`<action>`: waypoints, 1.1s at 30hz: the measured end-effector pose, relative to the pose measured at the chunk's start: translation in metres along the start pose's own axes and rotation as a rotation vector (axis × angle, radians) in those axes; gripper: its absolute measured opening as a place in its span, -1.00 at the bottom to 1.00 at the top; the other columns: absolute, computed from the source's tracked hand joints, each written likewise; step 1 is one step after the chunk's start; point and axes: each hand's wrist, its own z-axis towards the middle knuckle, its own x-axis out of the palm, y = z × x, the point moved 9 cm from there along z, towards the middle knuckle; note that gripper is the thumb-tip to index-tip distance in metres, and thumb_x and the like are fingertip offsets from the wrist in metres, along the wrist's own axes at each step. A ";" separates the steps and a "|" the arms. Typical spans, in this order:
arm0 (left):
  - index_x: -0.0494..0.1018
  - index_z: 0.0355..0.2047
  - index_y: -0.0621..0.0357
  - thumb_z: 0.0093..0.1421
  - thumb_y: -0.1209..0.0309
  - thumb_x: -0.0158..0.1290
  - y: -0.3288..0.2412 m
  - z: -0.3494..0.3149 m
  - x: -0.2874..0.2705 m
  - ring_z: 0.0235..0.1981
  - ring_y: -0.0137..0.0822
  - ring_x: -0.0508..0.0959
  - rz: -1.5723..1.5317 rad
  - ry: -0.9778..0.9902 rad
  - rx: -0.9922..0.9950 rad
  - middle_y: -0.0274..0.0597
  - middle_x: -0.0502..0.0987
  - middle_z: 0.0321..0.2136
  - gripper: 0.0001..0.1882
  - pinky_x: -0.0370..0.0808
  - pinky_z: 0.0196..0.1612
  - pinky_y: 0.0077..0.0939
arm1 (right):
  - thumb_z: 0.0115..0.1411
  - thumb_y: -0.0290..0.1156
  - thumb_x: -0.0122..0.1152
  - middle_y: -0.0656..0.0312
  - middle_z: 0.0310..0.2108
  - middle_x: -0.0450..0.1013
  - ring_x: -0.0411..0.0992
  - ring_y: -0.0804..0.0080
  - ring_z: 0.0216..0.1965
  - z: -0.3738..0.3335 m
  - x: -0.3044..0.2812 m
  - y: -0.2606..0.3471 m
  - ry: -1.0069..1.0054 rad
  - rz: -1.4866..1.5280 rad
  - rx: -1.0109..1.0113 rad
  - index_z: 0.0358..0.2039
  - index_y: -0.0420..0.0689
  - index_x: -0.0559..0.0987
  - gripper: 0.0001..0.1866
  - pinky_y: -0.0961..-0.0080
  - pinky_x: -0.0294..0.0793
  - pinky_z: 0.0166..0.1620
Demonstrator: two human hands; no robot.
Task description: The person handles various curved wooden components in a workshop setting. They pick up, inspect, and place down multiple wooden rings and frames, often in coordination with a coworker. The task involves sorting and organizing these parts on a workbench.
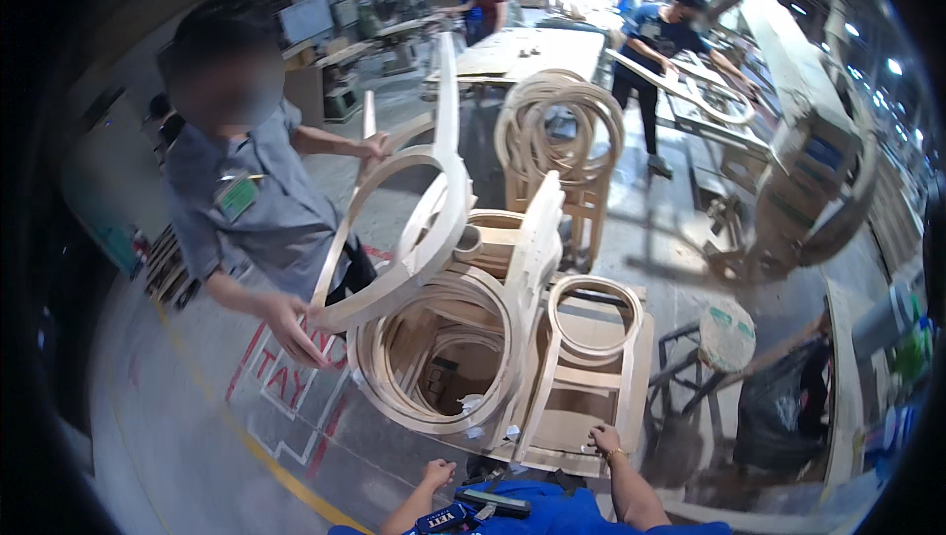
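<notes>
My left hand (439,473) is loosely closed in front of my waist, near the close end of the stacked frames, with nothing visible in it. My right hand (604,438) has its fingers curled at the near end of a pale wooden chair-back frame (552,402), by one of its legs; whether it grips the leg is unclear. That frame has a round ring at its far end and lies on cardboard (581,429). To its left stands a stack of round wooden frames (367,363). Across from it, a person (256,205) in a grey shirt holds another curved wooden frame (455,202) with both hands.
More ring-shaped frames (512,131) are piled behind the stack. A round-topped stool (727,335) and a black bag (785,402) stand at the right. Farther back, another person (662,37) handles a frame at a bench. A yellow line (258,451) crosses the floor at the left.
</notes>
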 end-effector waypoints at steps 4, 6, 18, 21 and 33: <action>0.44 -0.55 0.25 0.02 0.30 0.02 0.006 0.007 -0.009 -0.70 -0.40 0.46 0.030 0.054 -0.017 -0.22 0.48 -0.65 -0.78 0.36 -0.70 -0.56 | -0.01 -0.32 0.06 0.16 -0.48 0.49 0.47 0.48 -0.60 -0.024 0.025 -0.008 0.010 -0.215 0.015 -0.23 -0.19 0.50 -0.67 0.59 0.39 -0.62; 0.44 -0.55 0.26 0.03 0.35 0.00 0.026 0.010 -0.026 -0.70 -0.35 0.46 0.007 0.037 -0.062 -0.19 0.47 -0.65 -0.80 0.37 -0.71 -0.53 | -0.03 -0.26 0.07 0.14 -0.50 0.49 0.47 0.46 -0.58 -0.049 0.046 -0.006 0.055 -0.280 0.057 -0.21 -0.17 0.50 -0.63 0.55 0.42 -0.55; 0.49 -0.40 0.13 0.03 0.40 -0.14 0.014 0.053 0.000 -0.63 -0.36 0.50 0.428 0.384 0.067 -0.24 0.51 -0.59 -0.79 0.40 -0.60 -0.47 | -0.02 -0.27 0.06 0.20 -0.44 0.50 0.50 0.41 -0.53 -0.158 0.035 -0.106 -0.195 -0.083 0.301 -0.26 -0.21 0.49 -0.66 0.55 0.40 -0.62; 0.48 -0.40 0.11 0.03 0.41 -0.13 0.015 0.058 -0.002 -0.63 -0.37 0.49 0.417 0.430 0.050 -0.25 0.51 -0.59 -0.80 0.38 -0.62 -0.48 | -0.02 -0.29 0.07 0.22 -0.46 0.49 0.50 0.43 -0.55 -0.181 0.044 -0.120 -0.208 -0.090 0.392 -0.25 -0.20 0.49 -0.66 0.57 0.39 -0.63; 0.45 -0.43 0.26 0.05 0.31 0.00 0.038 0.041 -0.037 -0.62 -0.30 0.51 0.288 0.276 0.016 -0.13 0.51 -0.58 -0.77 0.42 -0.62 -0.48 | -0.06 -0.26 0.09 0.18 -0.58 0.48 0.47 0.47 -0.59 -0.154 0.045 -0.093 -0.255 -0.318 0.060 -0.40 -0.16 0.56 -0.73 0.55 0.41 -0.54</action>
